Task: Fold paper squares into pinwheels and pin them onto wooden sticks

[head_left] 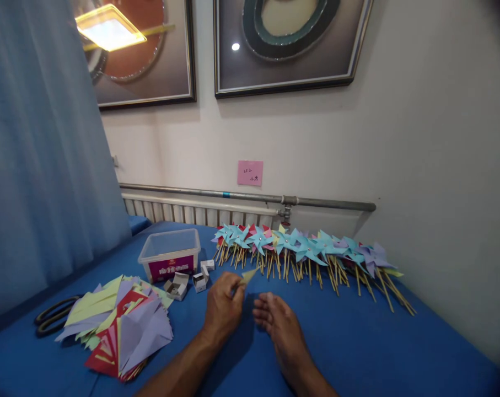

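A small piece of yellow paper [248, 275] is pinched in my left hand [225, 302], its pointed end sticking out past the thumb and finger. Whether it is folded I cannot tell. My right hand [279, 324] hovers close by on the right, fingers stretched and slightly curved, with nothing in it. Beyond both hands lies a long row of paper pinwheels [310, 248] on thin wooden sticks, blue ones on top with purple, red and yellow among them. Left of my hands rests a pile of cut coloured paper [144, 331], with stick ends showing beneath it.
A clear plastic tub [169, 242] with a purple label stands behind the paper pile. Small open white boxes [177, 285] sit beside it. Black-handled scissors [53, 317] lie at the far left. A radiator [192, 212] and pipe run along the wall behind the blue-covered table [357, 347].
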`<state>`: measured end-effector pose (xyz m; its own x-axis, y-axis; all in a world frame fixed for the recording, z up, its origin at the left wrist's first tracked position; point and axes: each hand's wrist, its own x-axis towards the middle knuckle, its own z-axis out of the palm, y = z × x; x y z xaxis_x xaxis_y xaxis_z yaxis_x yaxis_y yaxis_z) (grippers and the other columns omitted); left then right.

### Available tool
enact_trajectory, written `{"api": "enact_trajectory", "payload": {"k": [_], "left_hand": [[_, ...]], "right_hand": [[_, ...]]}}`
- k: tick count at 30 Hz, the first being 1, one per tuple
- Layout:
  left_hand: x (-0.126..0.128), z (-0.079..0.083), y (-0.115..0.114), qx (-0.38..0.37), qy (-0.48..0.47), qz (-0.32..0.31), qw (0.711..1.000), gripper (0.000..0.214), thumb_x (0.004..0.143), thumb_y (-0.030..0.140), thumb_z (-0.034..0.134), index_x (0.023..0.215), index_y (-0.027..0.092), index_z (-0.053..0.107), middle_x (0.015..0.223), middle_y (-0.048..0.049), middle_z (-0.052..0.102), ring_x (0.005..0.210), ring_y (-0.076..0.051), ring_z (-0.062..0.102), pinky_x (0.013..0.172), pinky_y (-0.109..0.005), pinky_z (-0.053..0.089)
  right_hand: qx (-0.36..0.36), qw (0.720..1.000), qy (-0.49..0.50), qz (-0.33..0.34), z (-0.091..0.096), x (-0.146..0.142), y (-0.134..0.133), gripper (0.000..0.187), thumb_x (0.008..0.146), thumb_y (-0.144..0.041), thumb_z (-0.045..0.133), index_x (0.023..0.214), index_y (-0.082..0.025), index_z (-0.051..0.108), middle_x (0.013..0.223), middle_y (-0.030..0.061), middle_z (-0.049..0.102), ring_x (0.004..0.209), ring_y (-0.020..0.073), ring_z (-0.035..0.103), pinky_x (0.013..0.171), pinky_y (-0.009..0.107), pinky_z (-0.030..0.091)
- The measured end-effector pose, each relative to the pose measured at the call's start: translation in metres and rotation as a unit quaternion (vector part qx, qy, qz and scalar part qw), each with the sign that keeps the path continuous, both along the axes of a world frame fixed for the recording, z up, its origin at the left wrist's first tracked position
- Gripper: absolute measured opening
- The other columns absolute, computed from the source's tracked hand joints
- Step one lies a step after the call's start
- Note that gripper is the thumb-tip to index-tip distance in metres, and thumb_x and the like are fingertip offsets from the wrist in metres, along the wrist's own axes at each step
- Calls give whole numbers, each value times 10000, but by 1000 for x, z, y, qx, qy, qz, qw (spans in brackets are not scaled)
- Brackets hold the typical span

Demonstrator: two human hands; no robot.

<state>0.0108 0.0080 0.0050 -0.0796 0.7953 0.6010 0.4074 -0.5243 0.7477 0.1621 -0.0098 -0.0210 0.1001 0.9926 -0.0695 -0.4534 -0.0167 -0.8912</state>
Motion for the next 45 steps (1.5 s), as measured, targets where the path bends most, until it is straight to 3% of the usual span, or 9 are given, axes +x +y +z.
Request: {"api": "enact_trajectory", "payload": {"k": [3, 10, 12, 15, 19, 22, 26, 36, 45], "left_hand": [[6, -3, -10, 113, 119, -22, 986, 226, 903, 125, 530, 876, 219, 733, 1014, -69, 753, 939, -206, 672, 845, -353, 487], [14, -11, -17, 201, 250, -27, 947, 226, 844, 113, 604, 991, 219, 740, 1277, -116, 725, 1128, -289, 652, 921, -461, 498], [13, -8, -20, 190, 263, -37, 945, 231, 831, 125, 621, 1007, 221, 736, 1314, -116, 711, 1173, -307, 634, 962, -495, 489], [11, -1, -25, 160, 247, -55, 954, 246, 848, 161, 617, 1053, 228, 737, 1333, -116, 702, 1197, -309, 628, 1001, -513, 481], [7, 5, -19, 64, 107, -20, 992, 213, 902, 237, 596, 1048, 217, 749, 1207, -118, 741, 1136, -285, 658, 1004, -472, 486], [3, 4, -5, -78, -36, -17, 996, 166, 834, 282, 657, 934, 188, 750, 968, -89, 760, 930, -247, 686, 853, -379, 522], [2, -1, 10, -224, -184, -59, 955, 192, 695, 349, 745, 716, 168, 685, 627, -4, 640, 559, -145, 540, 559, -263, 403], [8, -3, 6, -205, -229, -55, 950, 288, 652, 408, 792, 695, 173, 630, 611, 20, 603, 565, -127, 502, 559, -246, 390], [11, -2, -12, -55, -14, 29, 998, 96, 798, 165, 606, 709, 202, 600, 679, 18, 596, 654, -149, 545, 650, -259, 384]], "right_hand": [[9, 991, 109, 80, 10, -5, -8, 564, 722, -669, 852, 1002, -185, 781, 1030, 118, 817, 945, 272, 759, 779, 367, 595], [-12, 975, 212, 67, 20, 4, -6, 538, 796, -680, 784, 1086, -227, 781, 1142, 81, 822, 1204, 314, 710, 895, 417, 628], [-10, 975, 212, 70, 20, 5, -6, 582, 770, -679, 808, 1102, -203, 776, 1132, 97, 822, 1195, 319, 714, 895, 410, 630], [7, 982, 186, 40, 19, 3, -6, 562, 662, -467, 954, 1114, -194, 759, 1097, 88, 829, 1135, 311, 741, 895, 394, 626], [-7, 991, 126, 40, 19, -2, -9, 567, 643, -362, 949, 1143, -192, 742, 1009, 91, 837, 1017, 333, 782, 860, 434, 633], [-19, 992, 89, 82, 21, -6, -13, 545, 673, -416, 915, 1130, -173, 742, 954, 119, 836, 967, 364, 793, 828, 467, 637], [-17, 992, 75, 100, 22, -9, -16, 553, 671, -456, 907, 1116, -172, 743, 940, 130, 835, 949, 365, 793, 817, 470, 633], [-34, 999, 14, 28, 7, -2, -8, 539, 581, -460, 969, 974, -158, 760, 864, 93, 820, 750, 260, 755, 629, 341, 582], [-33, 999, 16, 27, 10, -4, -12, 502, 606, -483, 941, 970, -186, 764, 858, 77, 822, 775, 268, 759, 647, 334, 565]]}}
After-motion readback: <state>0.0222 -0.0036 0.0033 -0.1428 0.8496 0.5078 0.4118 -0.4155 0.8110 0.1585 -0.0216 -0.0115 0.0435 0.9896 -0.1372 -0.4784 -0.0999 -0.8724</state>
